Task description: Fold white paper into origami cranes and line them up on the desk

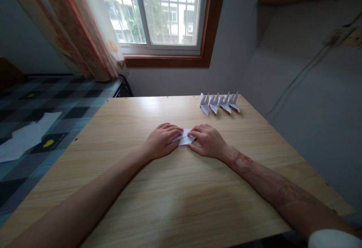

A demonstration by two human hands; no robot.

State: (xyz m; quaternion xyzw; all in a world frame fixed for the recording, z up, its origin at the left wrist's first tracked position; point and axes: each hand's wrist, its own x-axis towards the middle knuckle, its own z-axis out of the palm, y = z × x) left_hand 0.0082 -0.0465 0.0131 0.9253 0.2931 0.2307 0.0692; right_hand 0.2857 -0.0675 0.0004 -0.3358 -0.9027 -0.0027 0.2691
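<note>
A small folded piece of white paper (186, 137) lies on the light wooden table (181, 187), between my two hands. My left hand (164, 139) grips its left end, fingers on top and thumb along the near edge. At the right end, my right hand (207, 140) has its fingertips and thumb closed on the paper. A crease runs across the paper's middle, while both its ends are partly hidden under my fingers. Beyond my right hand, several folded white paper figures (222, 103) stand in a row near the table's far right edge.
Left of the table is a bed with a checked cover (82, 100), with loose white paper sheets (26, 138) on it. Ahead are a window (169, 14) and a patterned curtain (73, 25). A cable (294, 80) hangs along the right wall from a socket (338, 36).
</note>
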